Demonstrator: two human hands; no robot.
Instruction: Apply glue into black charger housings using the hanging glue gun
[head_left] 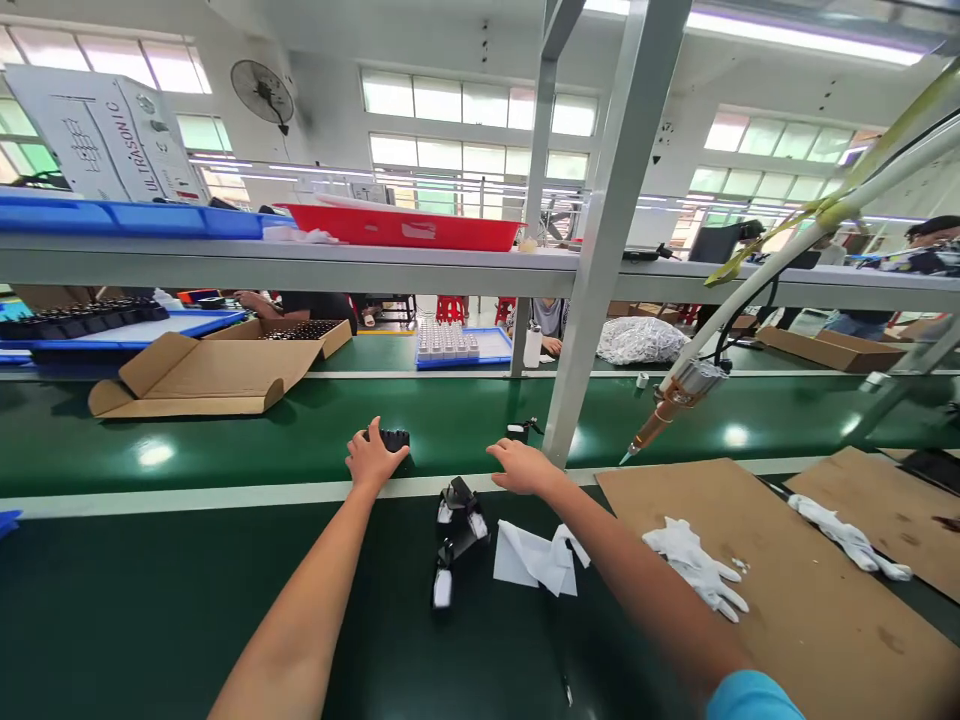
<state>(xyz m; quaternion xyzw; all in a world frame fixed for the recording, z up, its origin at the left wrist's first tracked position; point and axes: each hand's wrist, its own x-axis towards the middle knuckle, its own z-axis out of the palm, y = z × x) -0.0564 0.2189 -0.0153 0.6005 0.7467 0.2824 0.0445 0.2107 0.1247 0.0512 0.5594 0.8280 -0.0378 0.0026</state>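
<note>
My left hand (373, 460) is closed round a small black block with a ridged top (395, 439), at the near edge of the green belt (465, 400). My right hand (519, 466) reaches over the pale rail with its fingers stretched out, and nothing shows in it. Just beyond its fingers sits a small black device with a light top (517, 431). Between my forearms several black pieces with white faces (459, 535) lie in a loose cluster on the dark bench. White wiping cloths (536, 556) lie beside them, partly near my right forearm.
A metal post (592, 260) rises just right of my right hand. A copper-coloured hanging tool (660, 418) points down over cardboard sheets (795, 560) bearing white gloves (697, 565). An open cardboard box (217, 370) and blue tray (491, 346) stand farther back.
</note>
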